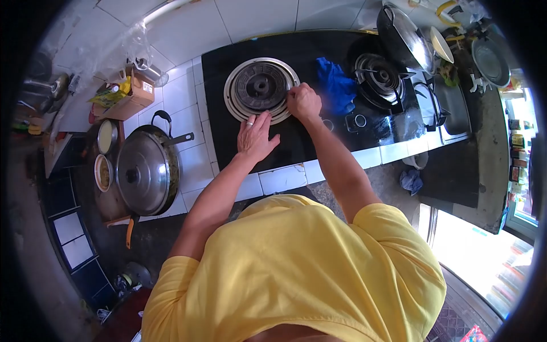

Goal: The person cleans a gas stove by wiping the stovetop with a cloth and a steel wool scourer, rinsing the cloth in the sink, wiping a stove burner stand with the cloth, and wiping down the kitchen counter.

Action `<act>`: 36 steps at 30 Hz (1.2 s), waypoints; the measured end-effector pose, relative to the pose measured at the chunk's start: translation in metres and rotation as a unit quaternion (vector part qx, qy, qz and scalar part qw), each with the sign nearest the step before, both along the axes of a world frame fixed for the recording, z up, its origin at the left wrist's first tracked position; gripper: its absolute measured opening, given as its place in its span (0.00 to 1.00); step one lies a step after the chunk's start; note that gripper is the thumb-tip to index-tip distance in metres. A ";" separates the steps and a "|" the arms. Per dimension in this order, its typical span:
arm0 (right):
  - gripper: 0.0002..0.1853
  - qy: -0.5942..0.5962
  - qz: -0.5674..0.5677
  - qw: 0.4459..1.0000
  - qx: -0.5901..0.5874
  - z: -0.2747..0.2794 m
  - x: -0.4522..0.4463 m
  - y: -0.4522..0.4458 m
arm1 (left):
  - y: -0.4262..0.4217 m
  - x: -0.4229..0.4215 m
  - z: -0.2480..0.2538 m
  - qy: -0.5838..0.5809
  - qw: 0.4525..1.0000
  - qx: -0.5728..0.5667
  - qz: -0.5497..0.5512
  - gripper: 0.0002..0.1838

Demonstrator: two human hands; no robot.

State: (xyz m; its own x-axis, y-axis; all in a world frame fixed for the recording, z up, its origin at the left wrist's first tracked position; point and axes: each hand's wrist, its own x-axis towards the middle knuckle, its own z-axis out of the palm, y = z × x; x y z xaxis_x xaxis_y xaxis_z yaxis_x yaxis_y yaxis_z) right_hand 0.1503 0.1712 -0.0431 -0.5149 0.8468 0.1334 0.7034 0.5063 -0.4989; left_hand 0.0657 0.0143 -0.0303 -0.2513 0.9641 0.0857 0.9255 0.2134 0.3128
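Note:
A left-side gas burner (pixel 261 85) sits in the black glass hob (pixel 219 62), circled by a shiny metal drip ring (pixel 232 94). My left hand (pixel 254 135), with a finger ring on it, is open, its stretched fingertips resting on the front edge of the drip ring. At the drip ring's right edge is my right hand (pixel 305 101), its fingers curled closed. Whatever they pinch, if anything, is hidden. To the right of my right hand lies a crumpled blue cloth (pixel 337 85) on the hob.
The right burner (pixel 380 77) is uncovered; its pan support (pixel 430 105) stands tilted beside the hob. A large wok (pixel 404 37) leans behind. On the left are a lidded pan (pixel 145 171), small bowls (pixel 103 172) and a cardboard box (pixel 137 97). A sink (pixel 454 108) lies right.

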 end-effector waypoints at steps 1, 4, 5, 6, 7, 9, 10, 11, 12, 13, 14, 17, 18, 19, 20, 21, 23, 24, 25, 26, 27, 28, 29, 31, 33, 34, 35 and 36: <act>0.09 -0.005 -0.006 1.000 0.023 -0.004 -0.002 -0.001 | 0.000 0.001 0.000 0.001 1.000 0.001 -0.001 0.32; 0.08 -0.054 -0.074 0.995 -0.028 -0.006 -0.009 -0.028 | 0.002 -0.001 0.001 0.008 1.000 0.002 0.004 0.32; 0.08 -0.030 0.058 0.998 -0.007 0.001 -0.001 -0.043 | 0.001 -0.001 0.001 0.012 1.000 0.013 -0.003 0.32; 0.08 -0.010 0.076 0.997 0.002 0.002 0.000 -0.045 | 0.000 -0.001 0.001 0.015 1.000 0.023 -0.010 0.31; 0.08 -0.037 0.041 0.998 0.024 0.000 -0.001 -0.035 | 0.000 0.000 0.004 0.006 1.000 -0.009 -0.004 0.32; 0.09 -0.047 -0.004 0.999 0.021 -0.004 -0.001 -0.004 | 0.000 -0.001 0.002 0.005 1.000 -0.006 -0.006 0.32; 0.09 0.010 -0.002 1.000 -0.016 0.001 -0.001 0.006 | 0.000 0.000 0.001 0.004 1.000 0.002 -0.008 0.32; 0.09 -0.003 -0.007 1.000 -0.002 0.001 -0.004 0.008 | 0.002 -0.001 0.002 0.008 1.000 0.004 -0.008 0.32; 0.09 -0.017 -0.013 1.000 0.009 -0.002 -0.007 0.006 | 0.001 -0.001 0.002 0.008 1.000 0.001 -0.007 0.32; 0.09 -0.027 -0.001 1.000 0.008 -0.005 -0.006 -0.001 | 0.000 0.000 0.002 0.007 1.000 0.001 -0.006 0.32; 0.09 -0.037 0.012 0.999 0.009 -0.007 -0.002 -0.010 | 0.002 -0.001 0.001 0.008 1.000 0.006 -0.008 0.32; 0.09 -0.028 0.046 0.999 -0.009 -0.002 0.004 -0.019 | 0.000 0.002 -0.001 0.039 0.999 0.007 -0.013 0.32; 0.10 -0.036 0.017 0.999 -0.003 -0.004 0.000 -0.008 | -0.001 0.003 0.000 0.040 0.999 0.006 -0.019 0.32; 0.10 -0.010 -0.006 1.000 -0.010 0.001 0.001 0.003 | -0.002 0.004 0.000 0.046 0.999 0.014 0.008 0.32; 0.09 0.016 -0.038 0.998 -0.042 0.006 0.006 0.012 | 0.000 0.004 0.000 0.051 0.998 0.025 0.034 0.32; 0.09 0.037 -0.059 0.997 -0.039 0.008 0.012 0.019 | 0.000 0.001 -0.001 0.040 0.998 0.021 0.052 0.32; 0.07 0.068 -0.094 0.992 -0.038 0.009 0.022 0.019 | -0.003 -0.005 -0.006 0.054 0.997 0.015 0.043 0.31; 0.07 0.066 -0.099 0.992 -0.045 0.009 0.025 0.014 | -0.005 -0.009 -0.006 0.070 0.997 0.016 0.038 0.31; 0.07 0.089 -0.096 0.990 -0.044 0.009 0.026 0.010 | -0.007 -0.014 -0.005 0.076 0.996 0.014 0.037 0.31; 0.06 0.112 -0.092 0.989 -0.041 0.008 0.026 0.007 | -0.010 -0.017 -0.005 0.091 0.994 -0.015 0.051 0.32; 0.05 0.138 -0.088 0.986 -0.022 0.003 0.023 0.003 | -0.014 -0.018 -0.007 0.099 0.992 -0.029 0.068 0.33; 0.05 0.174 -0.037 0.984 0.030 -0.001 0.020 -0.002 | -0.016 -0.019 -0.008 0.109 0.989 -0.044 0.085 0.34; 0.05 0.143 0.020 0.988 0.044 -0.005 0.014 -0.013 | -0.016 -0.019 -0.009 0.110 0.989 -0.046 0.083 0.34; 0.04 0.092 0.074 0.992 0.038 0.002 0.009 -0.033 | -0.015 -0.018 -0.009 0.093 0.989 -0.077 0.079 0.36; 0.04 0.076 0.040 0.996 0.016 -0.004 0.008 -0.010 | -0.012 -0.018 -0.011 0.085 0.991 -0.073 0.077 0.37; 0.04 0.057 0.008 0.998 -0.012 -0.008 0.008 0.001 | -0.015 -0.017 -0.011 0.076 0.991 -0.074 0.078 0.38; 0.05 0.053 0.034 0.998 -0.005 -0.011 0.005 0.014 | -0.019 -0.017 -0.010 0.078 0.991 -0.078 0.075 0.38; 0.05 0.055 0.036 0.998 -0.001 -0.010 0.005 0.018 | -0.015 -0.017 -0.009 0.079 0.990 -0.085 0.077 0.38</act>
State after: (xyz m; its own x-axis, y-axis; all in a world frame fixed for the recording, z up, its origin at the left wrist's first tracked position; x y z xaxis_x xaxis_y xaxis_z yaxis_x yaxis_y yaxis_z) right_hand 0.1552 0.1893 -0.0533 -0.5562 0.8091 0.1897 0.6072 0.5516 -0.5719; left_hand 0.0485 -0.0007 -0.0391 -0.3928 0.9193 -0.0242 0.9125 0.3929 0.1140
